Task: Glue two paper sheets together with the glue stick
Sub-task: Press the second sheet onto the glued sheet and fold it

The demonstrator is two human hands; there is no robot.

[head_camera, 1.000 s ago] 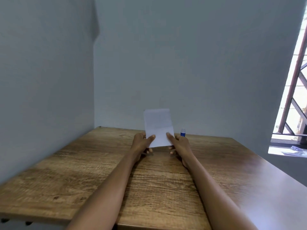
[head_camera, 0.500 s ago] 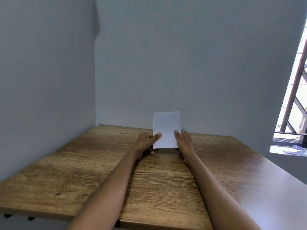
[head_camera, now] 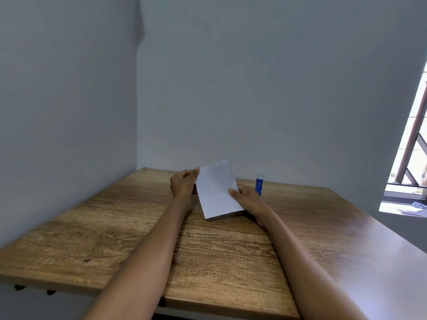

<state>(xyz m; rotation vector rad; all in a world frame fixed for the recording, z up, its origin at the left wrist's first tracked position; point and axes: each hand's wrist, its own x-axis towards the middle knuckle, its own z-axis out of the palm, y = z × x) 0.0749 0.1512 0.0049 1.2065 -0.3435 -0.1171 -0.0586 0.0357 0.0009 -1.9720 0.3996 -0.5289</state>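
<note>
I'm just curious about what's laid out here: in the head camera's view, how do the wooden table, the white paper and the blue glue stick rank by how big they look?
Largest to smallest, as they look:
1. wooden table
2. white paper, held off the table by both hands
3. blue glue stick, standing upright farther back, partly hidden behind the right hand
</note>
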